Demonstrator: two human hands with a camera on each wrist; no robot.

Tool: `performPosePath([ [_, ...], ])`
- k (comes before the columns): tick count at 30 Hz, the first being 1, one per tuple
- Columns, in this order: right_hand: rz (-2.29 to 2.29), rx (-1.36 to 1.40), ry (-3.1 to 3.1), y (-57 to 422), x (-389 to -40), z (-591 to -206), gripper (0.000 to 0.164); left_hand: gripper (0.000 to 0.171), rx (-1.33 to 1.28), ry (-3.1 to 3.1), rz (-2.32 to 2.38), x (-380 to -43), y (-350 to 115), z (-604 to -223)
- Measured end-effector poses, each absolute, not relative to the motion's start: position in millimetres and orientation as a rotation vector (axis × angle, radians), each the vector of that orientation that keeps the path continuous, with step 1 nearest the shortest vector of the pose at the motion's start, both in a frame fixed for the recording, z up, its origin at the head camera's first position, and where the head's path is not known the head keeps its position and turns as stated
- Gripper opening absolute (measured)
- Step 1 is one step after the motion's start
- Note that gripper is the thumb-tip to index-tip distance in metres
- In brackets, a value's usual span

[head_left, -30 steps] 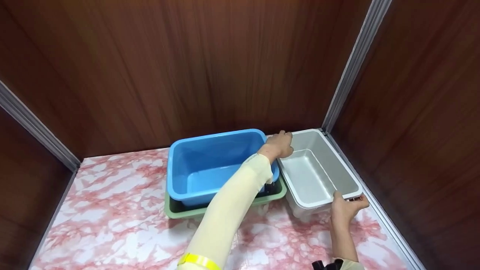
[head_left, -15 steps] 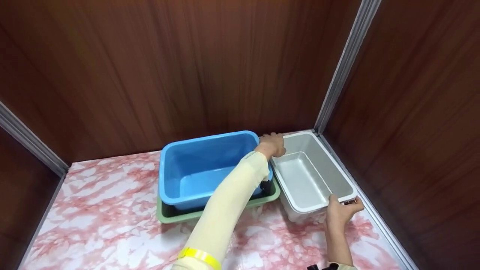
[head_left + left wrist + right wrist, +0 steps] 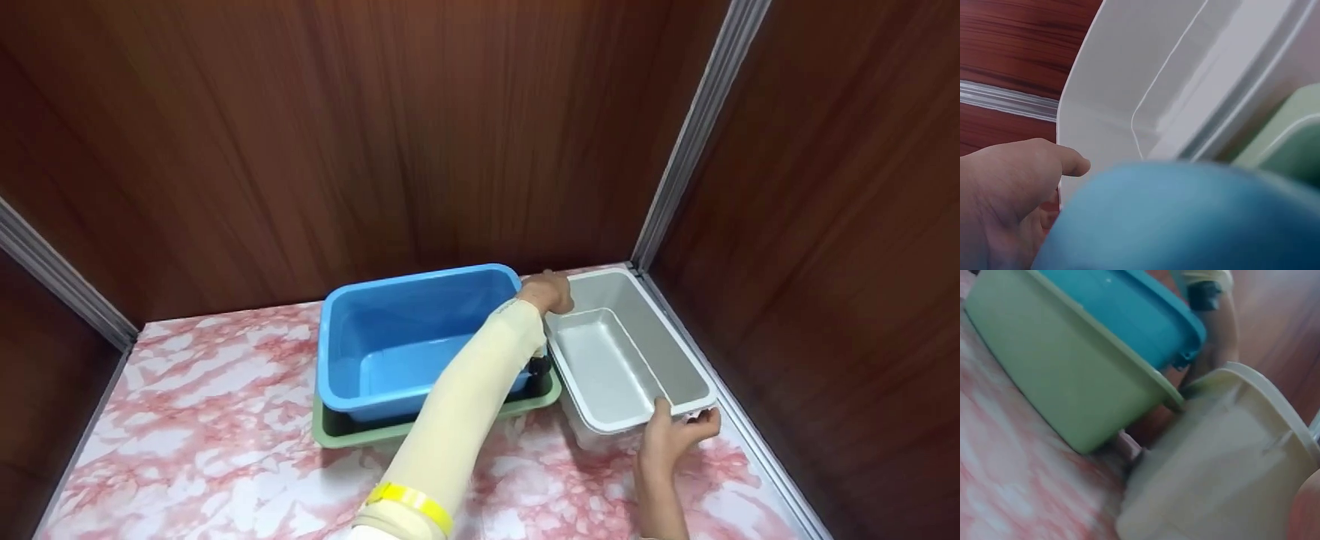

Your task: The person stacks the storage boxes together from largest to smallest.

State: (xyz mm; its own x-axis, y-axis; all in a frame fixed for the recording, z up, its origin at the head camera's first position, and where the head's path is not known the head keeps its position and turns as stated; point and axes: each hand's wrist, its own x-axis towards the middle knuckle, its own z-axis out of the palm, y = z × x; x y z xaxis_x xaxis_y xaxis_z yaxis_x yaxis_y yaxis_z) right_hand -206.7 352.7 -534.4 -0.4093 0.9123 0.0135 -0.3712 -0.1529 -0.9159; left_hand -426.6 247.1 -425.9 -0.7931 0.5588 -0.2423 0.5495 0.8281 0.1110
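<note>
A pale grey rectangular plastic bin (image 3: 664, 330) stands in the right corner. My left hand (image 3: 550, 291) holds its far left rim, with the thumb (image 3: 1075, 162) over the inside and the fingers reaching down the outside. At the near right corner my right hand (image 3: 666, 439) grips the rim, thumb on top and fingers curled beneath. A blue bin (image 3: 420, 307) sits nested inside a green bin (image 3: 360, 435), directly left of the grey one. My left forearm crosses over the blue bin and hides part of its right side.
A red-and-white marbled table (image 3: 225, 420) lies under the bins. Dark wood-grain panels (image 3: 390, 135) rise behind and at both sides, joined by a metal post (image 3: 697, 127) near the grey bin. A metal strip (image 3: 757, 435) runs along the right edge.
The grey bin has shifted slightly toward me, with both hands still on its rim. The blue and green bins stay in place; the head view has turned a little.
</note>
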Motion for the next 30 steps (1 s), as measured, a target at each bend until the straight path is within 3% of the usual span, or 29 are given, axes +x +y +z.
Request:
performPosePath([
  [8,1.750,-0.630,-0.954,332,-217,-538,0.087,0.038,0.835,2.793,0.095,-425,250,-431],
  [16,1.745,-0.536,-0.856,327,-219,-525,0.089,0.050,0.805,2.832,0.140,-421,248,-425],
  [30,1.731,-0.416,-0.704,338,-202,-473,0.090,0.051,0.829,2.817,0.404,-413,247,-381],
])
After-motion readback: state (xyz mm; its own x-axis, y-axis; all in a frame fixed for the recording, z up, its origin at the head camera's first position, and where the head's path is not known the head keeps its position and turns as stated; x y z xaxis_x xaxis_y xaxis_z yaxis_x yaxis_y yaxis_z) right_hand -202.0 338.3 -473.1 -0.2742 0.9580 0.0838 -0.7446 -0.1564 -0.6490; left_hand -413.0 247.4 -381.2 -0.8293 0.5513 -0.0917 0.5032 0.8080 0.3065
